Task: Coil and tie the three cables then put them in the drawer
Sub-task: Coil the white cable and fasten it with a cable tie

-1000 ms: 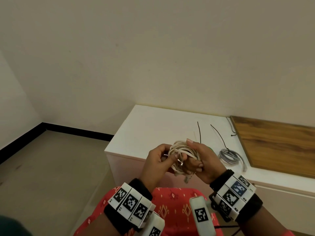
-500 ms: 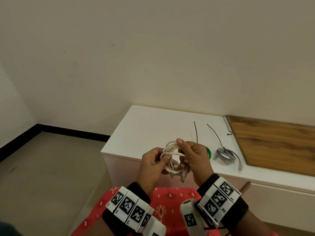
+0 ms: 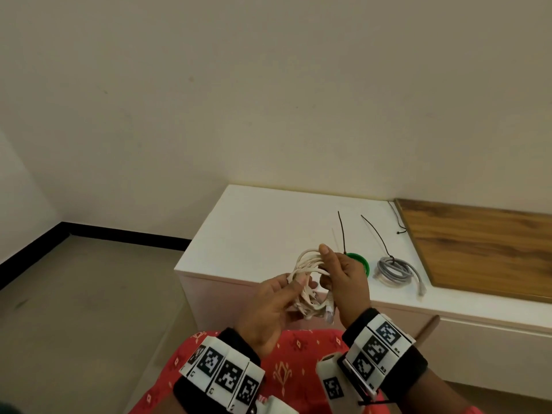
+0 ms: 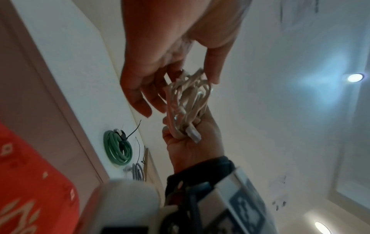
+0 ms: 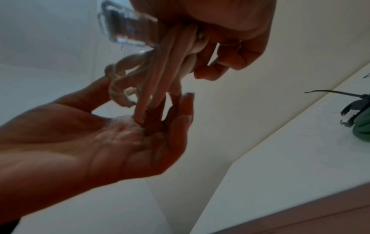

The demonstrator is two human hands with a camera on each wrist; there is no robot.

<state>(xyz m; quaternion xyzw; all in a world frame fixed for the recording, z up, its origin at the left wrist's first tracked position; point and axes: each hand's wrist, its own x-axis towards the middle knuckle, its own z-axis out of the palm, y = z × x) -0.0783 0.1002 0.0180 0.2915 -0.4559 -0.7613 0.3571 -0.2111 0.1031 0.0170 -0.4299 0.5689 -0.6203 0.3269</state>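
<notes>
- L hand (image 3: 277, 306), lower centre of head view: opening up. A sec ago it was pinching the loops. Now the palm is turning up and the fingers are going slack and near-straight, only brushing the strands. R wrist view confirms: flat palm, fingertips just touching, gripping nothing.
- White Ethernet cable coil (image 3: 307, 264), centre: hanging in air between the hands, in front of the cabinet edge, not on it. Loops are bunching unevenly, and the RJ45 plug (image 3: 329, 312) is dangling at the bottom. No tie seen on it yet.
- R hand (image 3: 346, 282), just right of coil: taking over the whole bundle. Thumb is riding over the top of the loops, fingers curling round them below. The hold is passing from two hands to one.
- Green cable coil (image 3: 360, 261), behind R hand on white cabinet top (image 3: 263, 228): showing more than before. Already cinched w/ a black zip tie.
- Grey cable coil (image 3: 394, 270), further right: lying tied too.
- Spare black zip tie (image 3: 401, 230), upper right by the wood panel (image 3: 478, 249): lying loose, untouched.
- Reading: 2 of 3 done. L hand is prob. freeing itself to fetch that tie, so R grip must be holding the loops or they spring apart.
- Drawer: can't tell which panel it is from here. Nothing stowed yet.
</notes>
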